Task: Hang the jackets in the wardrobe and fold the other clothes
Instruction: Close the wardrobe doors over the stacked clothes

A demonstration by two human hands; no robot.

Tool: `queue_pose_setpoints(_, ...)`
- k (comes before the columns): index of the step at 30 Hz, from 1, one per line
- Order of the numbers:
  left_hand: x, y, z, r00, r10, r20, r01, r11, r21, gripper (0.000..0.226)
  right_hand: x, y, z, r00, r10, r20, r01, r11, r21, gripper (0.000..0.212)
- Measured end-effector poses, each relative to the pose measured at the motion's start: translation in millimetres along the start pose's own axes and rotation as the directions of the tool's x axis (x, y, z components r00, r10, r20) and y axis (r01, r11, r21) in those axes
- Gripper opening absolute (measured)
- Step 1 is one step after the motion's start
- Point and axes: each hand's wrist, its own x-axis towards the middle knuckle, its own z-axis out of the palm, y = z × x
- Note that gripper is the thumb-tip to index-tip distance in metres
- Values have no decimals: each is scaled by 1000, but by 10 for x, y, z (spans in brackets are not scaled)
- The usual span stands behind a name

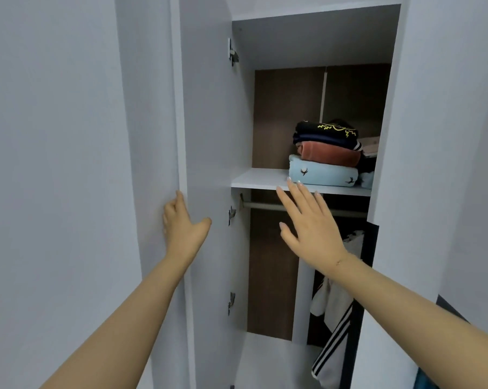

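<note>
The white wardrobe stands open in front of me. My left hand [182, 223] grips the edge of its open left door [206, 122], fingers curled behind the edge. My right hand [310, 220] hovers empty with fingers spread, just below the front of the shelf [259, 179]. On that shelf lies a stack of folded clothes: a black piece [325, 133] on top, a rust-coloured one [331, 157] under it, a light blue one [322, 174] at the bottom. Below the shelf runs a hanging rail [265, 205]. A jacket with black and white stripes [336, 318] hangs at the right, partly hidden by the right door.
The right door [433, 136] stands partly across the opening. A plain white wall [55, 164] lies to the left of the open door. More folded cloth [370, 144] sits behind the stack. The wardrobe's lower left part holds nothing that I can see.
</note>
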Motion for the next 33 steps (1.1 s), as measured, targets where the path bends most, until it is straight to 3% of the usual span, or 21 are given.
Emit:
queue_pose_setpoints(6,-179,44,240,981,164,108,-146,976,-160,80,26,405,49,995,95,31,-94,994,-47,66)
queue_pose_setpoints(12,-174,218,724,880,408,245,-379,912,-157,70,-113,782,93,985,170,30,-169,985,-38,66)
queue_pose_setpoints(14,-123,267,920,818,507,272,-498,861,-107,70,-171,970,89,983,185,23,-183,982,-47,65)
queue_pose_setpoints(17,46,326,1254,662,668,341,-717,696,29,74,-224,1325,106,971,236,45,-232,970,-75,68)
queue_pose_setpoints(19,195,369,1521,569,693,442,-806,576,134,83,-228,1596,154,943,308,126,-292,947,-132,75)
queue_pose_setpoints(21,329,436,1823,525,671,524,-848,463,258,93,-214,1860,239,915,344,210,-310,934,-177,82)
queue_pose_setpoints(23,422,526,2150,515,653,555,-857,396,330,99,-191,2088,360,911,312,271,-272,946,-177,87)
queue_pose_setpoints(27,548,639,2802,556,608,567,-830,381,406,110,-103,2440,723,918,239,317,-209,970,-126,87)
queue_pose_setpoints(33,815,566,3513,593,616,519,-800,384,461,121,71,2702,1398,950,204,238,-178,976,-125,83)
